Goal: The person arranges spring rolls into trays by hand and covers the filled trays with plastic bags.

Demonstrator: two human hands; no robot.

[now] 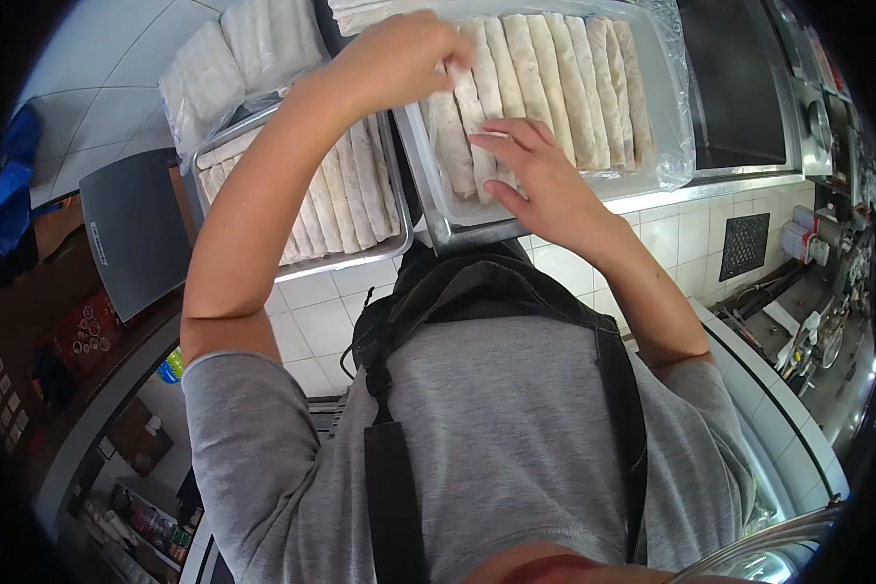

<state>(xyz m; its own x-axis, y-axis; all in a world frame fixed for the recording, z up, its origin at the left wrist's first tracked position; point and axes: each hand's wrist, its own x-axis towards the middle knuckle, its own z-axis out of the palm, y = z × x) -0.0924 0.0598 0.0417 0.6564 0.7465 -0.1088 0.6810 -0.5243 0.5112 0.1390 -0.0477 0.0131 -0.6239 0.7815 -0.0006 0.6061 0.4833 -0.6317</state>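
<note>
Long, pale, floury-looking rolls point(526, 68) lie side by side in a translucent plastic tub point(667, 127). My left hand point(414, 58) is over the tub's left side, fingers curled down, closed at the upper end of one roll. Slight blur softens those fingertips. My right hand point(550, 185) reaches over the near rim with fingers and thumb spread. Its fingertips are by the lower part of the rolls on the left, and whether they press on them I cannot tell. The hands partly cover several rolls.
Left of the tub, a metal tray point(399, 238) holds more rolls, partly behind my left forearm. Plastic-wrapped white bundles point(248, 49) lie beyond it. A dark grey panel point(136, 224) stands at the left. A dark basin point(740, 88) is right of the tub.
</note>
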